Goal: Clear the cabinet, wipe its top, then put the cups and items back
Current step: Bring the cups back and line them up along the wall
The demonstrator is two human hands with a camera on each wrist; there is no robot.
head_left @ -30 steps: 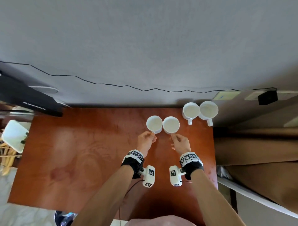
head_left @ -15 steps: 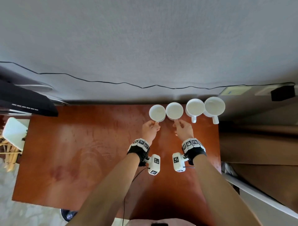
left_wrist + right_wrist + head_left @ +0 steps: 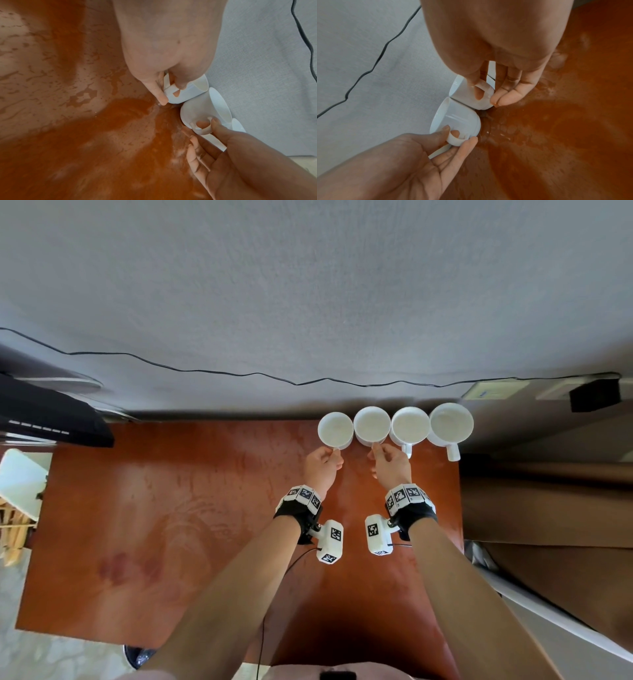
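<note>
Now each hand (image 3: 322,469) pinching cup (image 3: 335,429) handle

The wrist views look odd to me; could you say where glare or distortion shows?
Left wrist view: pale glare patches on the cabinet top, the left hand stretched large. Right wrist view: soft sheen on the wood, the wall cable bowed by the wide lens.

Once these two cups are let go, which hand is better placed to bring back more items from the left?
Left, probably. The left hand holds the row's leftmost cup, nearest that side; the right hand is hemmed among the other cups.
</note>
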